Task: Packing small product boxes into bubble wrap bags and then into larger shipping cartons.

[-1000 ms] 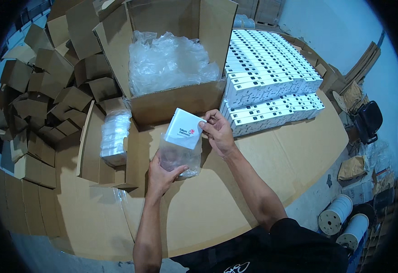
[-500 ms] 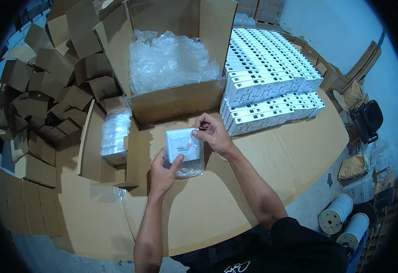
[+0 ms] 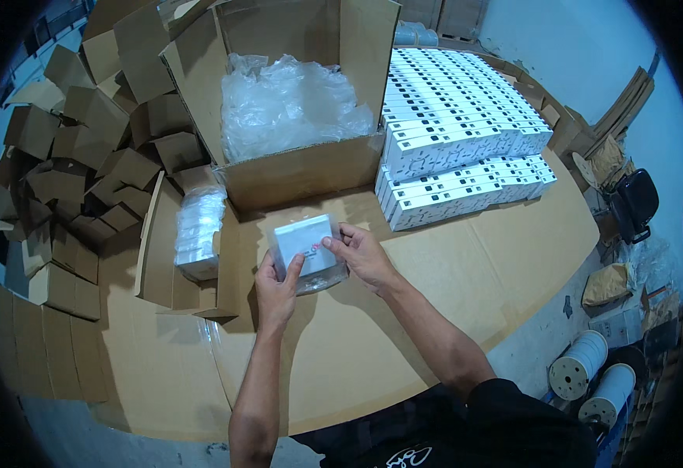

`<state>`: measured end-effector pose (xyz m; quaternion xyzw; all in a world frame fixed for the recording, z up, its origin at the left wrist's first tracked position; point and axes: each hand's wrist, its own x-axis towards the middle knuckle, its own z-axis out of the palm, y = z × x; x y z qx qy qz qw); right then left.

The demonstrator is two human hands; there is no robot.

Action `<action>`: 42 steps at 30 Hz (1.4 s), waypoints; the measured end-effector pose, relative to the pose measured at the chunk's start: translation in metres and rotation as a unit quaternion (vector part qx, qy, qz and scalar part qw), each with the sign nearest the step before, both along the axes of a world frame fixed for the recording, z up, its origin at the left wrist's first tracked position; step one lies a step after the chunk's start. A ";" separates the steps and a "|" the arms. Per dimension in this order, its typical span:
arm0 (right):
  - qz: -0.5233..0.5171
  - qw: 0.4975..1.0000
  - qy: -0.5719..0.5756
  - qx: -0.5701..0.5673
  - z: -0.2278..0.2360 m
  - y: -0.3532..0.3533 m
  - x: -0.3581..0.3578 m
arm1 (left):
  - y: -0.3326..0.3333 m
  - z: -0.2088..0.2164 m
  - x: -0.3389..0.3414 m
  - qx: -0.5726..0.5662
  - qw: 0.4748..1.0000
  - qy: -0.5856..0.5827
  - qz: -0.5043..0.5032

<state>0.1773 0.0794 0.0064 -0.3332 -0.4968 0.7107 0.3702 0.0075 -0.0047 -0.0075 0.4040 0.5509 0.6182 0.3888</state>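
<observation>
Brown cardboard fills the left: open cartons [image 3: 84, 187] in a heap, then a slim box [image 3: 152, 265] with bagged cases [image 3: 199, 226] in a row, and a big box [image 3: 302, 173] of loose bags [image 3: 298, 109]. Just in front of it, the left hand [image 3: 277, 290] pinches a case [image 3: 301, 236] through its clear bag [image 3: 322, 281], thumb on the face, most fingers hidden behind. The case looks light and stiff, the bag soft and slippery — the side edges seem the best hold, and a hard knock might crack the shell. It is white, flat and squarish, with a small red mark, held slightly tilted over the table [image 3: 466, 288]. The right hand [image 3: 361, 259] pinches its right edge, thumb in front — other fingers partly hidden. Farther right stands a white stack [image 3: 466, 140]; spools [image 3: 579, 365] sit beyond the table.
</observation>
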 end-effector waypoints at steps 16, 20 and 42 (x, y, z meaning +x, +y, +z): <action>-0.044 0.995 0.088 0.024 0.001 -0.010 -0.008 | -0.002 -0.006 -0.006 0.091 0.995 0.015 0.048; -0.033 0.995 0.053 0.075 0.004 -0.007 -0.002 | -0.002 0.006 -0.005 0.066 0.996 -0.023 0.050; -0.085 0.985 0.057 0.135 -0.004 -0.009 -0.010 | 0.003 0.003 0.004 0.070 0.987 -0.125 0.070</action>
